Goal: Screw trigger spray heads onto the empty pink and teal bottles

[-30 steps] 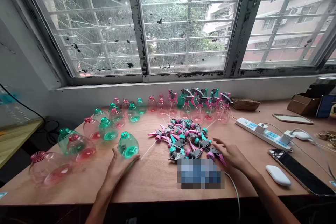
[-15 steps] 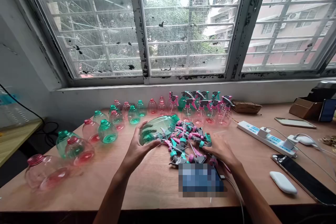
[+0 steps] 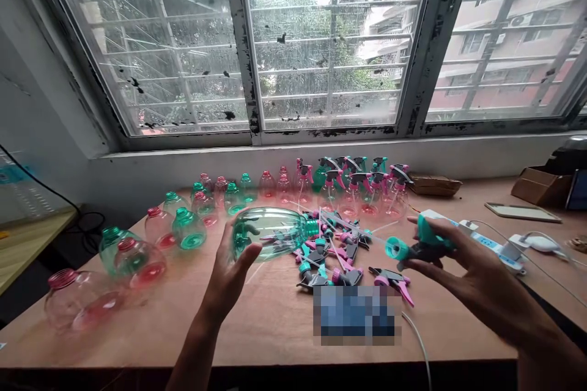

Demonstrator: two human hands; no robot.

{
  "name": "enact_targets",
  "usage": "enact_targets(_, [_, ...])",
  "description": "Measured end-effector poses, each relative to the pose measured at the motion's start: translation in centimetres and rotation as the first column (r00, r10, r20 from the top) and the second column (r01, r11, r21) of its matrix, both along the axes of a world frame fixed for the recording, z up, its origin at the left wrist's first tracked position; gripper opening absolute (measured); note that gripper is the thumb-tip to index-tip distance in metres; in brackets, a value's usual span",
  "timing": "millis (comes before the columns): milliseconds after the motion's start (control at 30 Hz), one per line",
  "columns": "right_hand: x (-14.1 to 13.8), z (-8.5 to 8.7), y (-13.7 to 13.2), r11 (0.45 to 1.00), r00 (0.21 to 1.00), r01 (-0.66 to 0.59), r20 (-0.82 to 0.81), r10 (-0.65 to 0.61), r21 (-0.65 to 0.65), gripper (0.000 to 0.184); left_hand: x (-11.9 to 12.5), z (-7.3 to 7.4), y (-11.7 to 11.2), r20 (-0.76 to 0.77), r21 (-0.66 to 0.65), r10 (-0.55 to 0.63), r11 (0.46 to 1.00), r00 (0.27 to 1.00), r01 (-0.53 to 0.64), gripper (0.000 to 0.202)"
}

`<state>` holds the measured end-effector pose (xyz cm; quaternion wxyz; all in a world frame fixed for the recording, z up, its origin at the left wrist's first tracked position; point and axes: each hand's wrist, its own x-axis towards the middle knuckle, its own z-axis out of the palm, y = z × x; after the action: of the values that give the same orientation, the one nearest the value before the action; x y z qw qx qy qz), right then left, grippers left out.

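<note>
My left hand (image 3: 232, 266) is closed around a clear green bottle (image 3: 270, 229), tipped on its side with its open threaded neck facing right. In my right hand (image 3: 463, 275) is a trigger spray head (image 3: 426, 244), dark with a green collar and trigger. Its collar and thin tube point left, toward the bottle's mouth; the tube's far end blurs among the things behind. Below and between the hands lies a pile of loose spray heads (image 3: 346, 253) in pink, green and dark grey. One pink spray head (image 3: 392, 281) rests at the pile's right side.
Open pink and green bottles (image 3: 187, 229) stand in a curve along the left and back. Bottles with spray heads fitted (image 3: 351, 189) stand by the wall. A pixelated object (image 3: 358, 314) lies in front. At right are a power strip (image 3: 490, 247) and a white cable (image 3: 419, 336).
My right hand has lifted a green-collared spray head out of the pile and moved right. The bottle in my left hand has turned more level, its neck pointing right.
</note>
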<state>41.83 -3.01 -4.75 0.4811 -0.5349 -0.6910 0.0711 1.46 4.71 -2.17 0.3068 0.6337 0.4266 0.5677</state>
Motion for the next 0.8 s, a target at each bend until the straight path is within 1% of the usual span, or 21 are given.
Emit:
enact_targets(100, [0.1, 0.5, -1.6, 0.996, 0.995, 0.039, 0.090, -0.046, 0.086, 0.054, -0.6, -0.4, 0.3, 0.042, 0.034, 0.019, 0.999, 0.999, -0.021, 0.083])
enact_targets(167, [0.0, 0.7, -1.8, 0.991, 0.991, 0.057, 0.110, -0.070, 0.118, 0.054, -1.0, -0.8, 0.5, 0.068, 0.034, 0.034, 0.999, 0.997, -0.036, 0.077])
enact_targets(233, [-0.5, 0.8, -1.7, 0.992, 0.989, 0.054, 0.127, -0.069, 0.117, 0.051, -1.2, -1.0, 0.5, 0.079, 0.022, 0.035, 0.999, 0.996, -0.037, 0.073])
enact_targets(333, [-2.2, 1.1, -1.1, 0.992, 0.987, -0.042, 0.160, 0.023, 0.118, 0.041, -0.6, -0.8, -0.1, 0.071, 0.015, -0.006, 1.000, 0.997, 0.005, 0.071])
enact_targets(400, [-3.5, 1.4, -0.8, 0.984, 0.980, -0.123, 0.171, 0.101, 0.128, 0.034, 0.2, -0.4, -0.7, 0.056, 0.012, -0.048, 0.999, 0.997, 0.047, 0.075])
enact_targets(500, [-4.4, 1.6, -0.5, 0.974, 0.972, -0.182, 0.178, 0.157, 0.137, 0.032, 1.2, 0.0, -1.5, 0.039, 0.004, -0.092, 0.996, 0.995, 0.092, 0.083])
enact_targets(567, [-3.9, 1.4, -0.4, 0.974, 0.974, -0.169, 0.175, 0.142, 0.148, 0.035, 1.2, 0.0, -1.6, 0.051, 0.009, -0.079, 0.997, 0.996, 0.079, 0.081])
enact_targets(667, [-2.3, 0.8, -0.3, 0.982, 0.988, -0.095, 0.133, 0.074, 0.162, 0.041, 0.4, -0.2, -1.3, 0.084, 0.023, -0.014, 1.000, 0.996, 0.012, 0.077])
enact_targets(733, [-1.3, 0.5, -0.3, 0.987, 0.996, -0.056, 0.081, 0.044, 0.152, 0.045, -0.2, -0.3, -1.0, 0.092, 0.025, 0.021, 0.999, 0.996, -0.024, 0.079])
enact_targets(800, [-0.9, 0.4, -0.3, 0.991, 0.998, -0.039, 0.044, 0.034, 0.131, 0.048, -0.6, -0.2, -0.9, 0.095, 0.025, 0.040, 0.999, 0.995, -0.043, 0.080])
